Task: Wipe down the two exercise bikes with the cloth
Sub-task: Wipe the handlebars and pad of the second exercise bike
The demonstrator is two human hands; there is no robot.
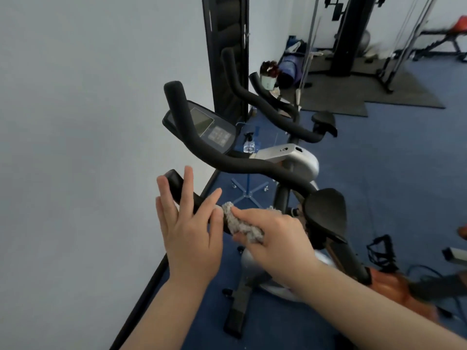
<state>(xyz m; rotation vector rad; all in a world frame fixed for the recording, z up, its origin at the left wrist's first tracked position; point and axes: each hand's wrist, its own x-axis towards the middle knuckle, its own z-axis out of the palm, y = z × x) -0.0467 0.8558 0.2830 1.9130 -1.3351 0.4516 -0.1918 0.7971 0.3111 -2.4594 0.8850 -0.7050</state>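
Under my right hand (pixel 273 238) the cloth (pixel 242 223) is bunched into a grey wad, my right fingers (pixel 249 213) clenched over it and pressing it onto the near grip (pixel 177 185) of the closer bike's handlebar (pixel 242 165). That grip is a black padded bar whose long axis runs from the cloth up and away to my left, ending in a blunt tip just past my left fingers (pixel 188 180). My left hand (pixel 192 238) lies flat and released against the same bar, fingers spread, holding nothing; its index finger nearly touches the cloth, so the two hands sit side by side on one stretch of padding. I judge the next stroke has to follow the bar's axis: either out toward the tip, which means my left hand must lift clear, or back to my right toward the stem, where the bar passes under my own wrist. The right hand, already on the cloth, is the one placed to do it. Beyond my fingers the handlebar's far arm curves upward past the console (pixel 202 125), with the saddle (pixel 326 213) just right of my right hand. Further off stands the second bike (pixel 290 152), well apart from both hands and, I judge, not yet reached, and a spray bottle (pixel 249 142) shows between the two bikes' bars.
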